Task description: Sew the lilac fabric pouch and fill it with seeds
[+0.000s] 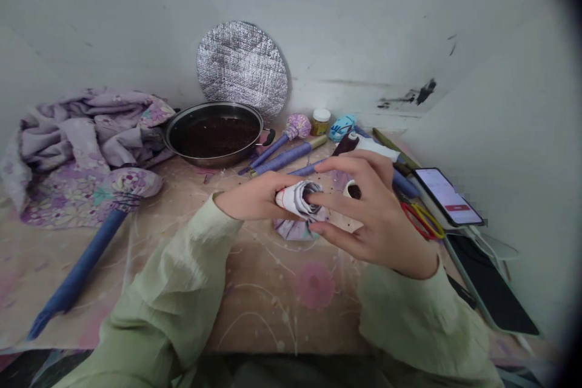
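Note:
My left hand (264,194) is closed around a rolled white paper tube (292,200), whose coiled layers show at its open end. The index finger of my right hand (373,212) reaches into that end, while the other fingers are spread and hold nothing. Under the tube sits a gathered piece of floral cloth (295,230); whether it is joined to the tube I cannot tell. A small round container with dark contents (352,190) stands just behind my right fingers.
Left lie a cloth-headed blue stick (91,254) and bunched floral fabric (68,194). Behind are a pan (213,163), a round foil mat (243,66) against the wall, and a small jar (320,123). Scissors (421,221), a lit phone (448,197) and a dark phone (493,285) lie right.

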Demonstrator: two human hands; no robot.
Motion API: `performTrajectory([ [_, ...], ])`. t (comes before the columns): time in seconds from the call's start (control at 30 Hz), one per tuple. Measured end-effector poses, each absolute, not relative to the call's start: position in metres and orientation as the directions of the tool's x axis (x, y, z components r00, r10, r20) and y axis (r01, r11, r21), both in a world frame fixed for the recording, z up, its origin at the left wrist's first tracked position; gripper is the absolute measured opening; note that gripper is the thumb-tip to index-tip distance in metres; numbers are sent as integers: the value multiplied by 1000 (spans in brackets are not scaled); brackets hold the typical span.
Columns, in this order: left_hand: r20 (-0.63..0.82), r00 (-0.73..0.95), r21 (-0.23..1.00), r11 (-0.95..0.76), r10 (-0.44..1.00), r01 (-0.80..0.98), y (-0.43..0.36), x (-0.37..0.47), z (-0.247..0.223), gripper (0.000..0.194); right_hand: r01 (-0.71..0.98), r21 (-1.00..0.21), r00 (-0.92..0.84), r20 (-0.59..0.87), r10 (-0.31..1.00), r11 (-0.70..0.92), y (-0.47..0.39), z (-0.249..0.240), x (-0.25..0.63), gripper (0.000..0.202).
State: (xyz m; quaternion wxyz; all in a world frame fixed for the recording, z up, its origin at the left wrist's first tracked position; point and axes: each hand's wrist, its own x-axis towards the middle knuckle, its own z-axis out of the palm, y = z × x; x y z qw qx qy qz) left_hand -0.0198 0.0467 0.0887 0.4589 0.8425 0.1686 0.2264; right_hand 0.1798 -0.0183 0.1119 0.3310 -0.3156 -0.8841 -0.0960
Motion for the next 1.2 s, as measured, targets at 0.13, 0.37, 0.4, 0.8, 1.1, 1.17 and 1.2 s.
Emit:
performTrajectory([
  [0.13, 231, 846, 846, -528, 481, 69, 45, -16, 88, 15, 655, 14, -558, 683, 472, 755, -23, 106, 173, 4],
  [0.37, 124, 899, 875, -473, 421, 101, 43, -14, 87, 13, 637, -36, -523, 713, 467, 770, -27, 98, 173, 17],
  [0.4, 109, 902, 871, -477, 418, 116, 43, -14, 87, 13, 624, -20, -546, 703, 454, 781, -27, 99, 173, 15],
  [0.8, 260, 813, 726, -660, 522, 192, 43, -11, 79, 15, 626, -92, -635, 516, 575, 774, -18, 98, 169, 9],
  [1.1, 380, 693, 525, -760, 613, 384, 30, -2, 81, 10, 624, -129, -660, 440, 609, 770, -18, 94, 164, 26],
  [1.17, 385, 683, 508, -760, 621, 405, 30, -2, 80, 5, 618, -107, -658, 471, 587, 779, -18, 92, 162, 30],
  [1.2, 385, 676, 507, -756, 628, 413, 31, -2, 79, 3, 617, -109, -653, 481, 585, 779, -17, 91, 160, 31],
])
